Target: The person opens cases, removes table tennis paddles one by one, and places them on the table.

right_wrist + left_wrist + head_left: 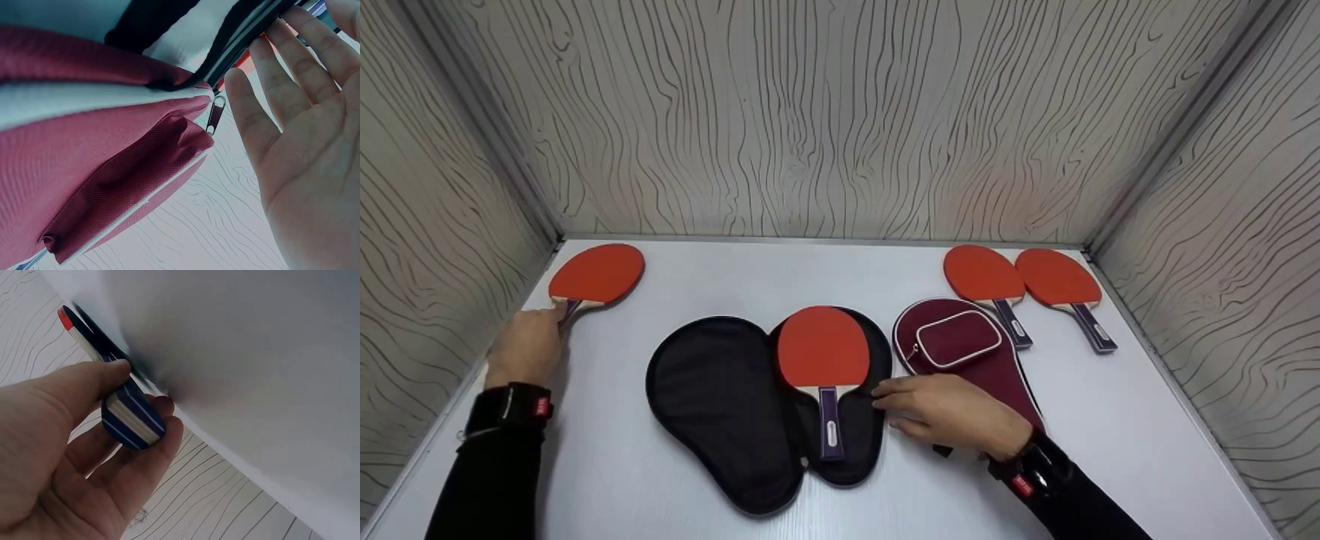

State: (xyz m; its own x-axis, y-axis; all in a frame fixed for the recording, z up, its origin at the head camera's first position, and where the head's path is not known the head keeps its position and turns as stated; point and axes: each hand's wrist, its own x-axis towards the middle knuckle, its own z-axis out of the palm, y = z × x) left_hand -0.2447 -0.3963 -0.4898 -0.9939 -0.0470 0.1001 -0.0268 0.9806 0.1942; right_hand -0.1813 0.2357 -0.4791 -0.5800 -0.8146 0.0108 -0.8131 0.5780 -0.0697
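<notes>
A red table-tennis paddle (594, 276) at the far left of the white worktop (1110, 420) is held by its striped handle (132, 419), pinched between thumb and curled fingers of the left grip (526, 346). The right grip (952, 414) is laid flat, fingers straight and holding nothing, fingertips at the edge of an open black case (720, 409). A second paddle (823, 352) lies in that case just left of the fingertips, and a closed maroon case (960, 352) is partly under the hand.

Recording booth: woodgrain-patterned walls (840, 112), white tabletop (1110, 435).
</notes>
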